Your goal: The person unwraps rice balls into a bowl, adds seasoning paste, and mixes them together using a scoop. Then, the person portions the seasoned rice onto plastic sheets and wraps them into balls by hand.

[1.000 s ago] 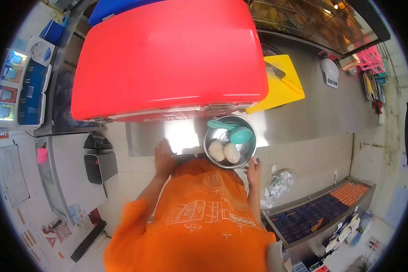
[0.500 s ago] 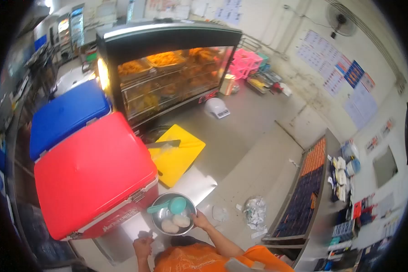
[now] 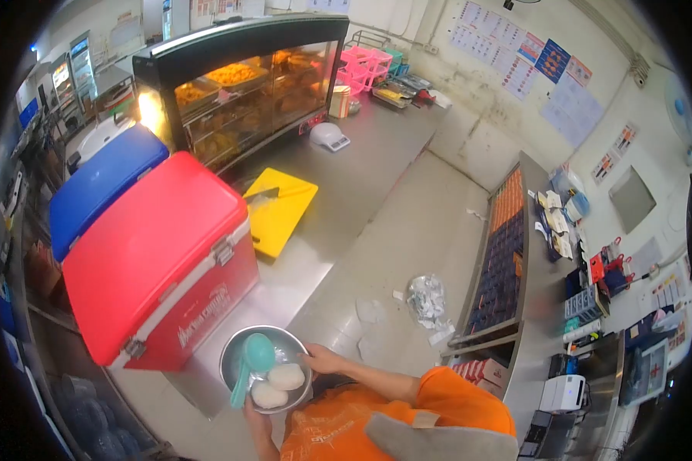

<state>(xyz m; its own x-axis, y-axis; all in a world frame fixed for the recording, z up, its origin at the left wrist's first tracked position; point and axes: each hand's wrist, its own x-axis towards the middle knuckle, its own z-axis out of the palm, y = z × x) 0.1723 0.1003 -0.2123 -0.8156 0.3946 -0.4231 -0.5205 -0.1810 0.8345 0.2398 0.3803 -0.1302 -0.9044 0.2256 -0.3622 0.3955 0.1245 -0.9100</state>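
Observation:
A round metal bowl [image 3: 231, 355] is in front of my body, tilted a little. Inside it lie a turquoise plastic scoop [image 3: 259, 353] and two white rounded lumps [image 3: 285, 376], whose kind I cannot make out. The scoop's handle sticks out over the near left rim. My right hand [image 3: 321, 359] grips the bowl's right side, the thumb over the rim. At the near edge, my left hand [image 3: 258, 419] holds the bowl from below; its fingers are partly hidden by the bowl and the scoop handle.
Left of the bowl stands a red cooler box [image 3: 161, 253], a blue one [image 3: 108, 188] behind it. A yellow cutting board [image 3: 288, 207] with a knife [image 3: 260, 197] lies on the steel counter [image 3: 361, 180], near a lit food display case [image 3: 242, 100]. A clear bag of crumpled paper [image 3: 427, 301] sits on the floor.
My left hand has come from beside the bowl to its near edge. The bowl has moved left and nearer my body, and the scoop's handle has swung towards me. The view has shifted.

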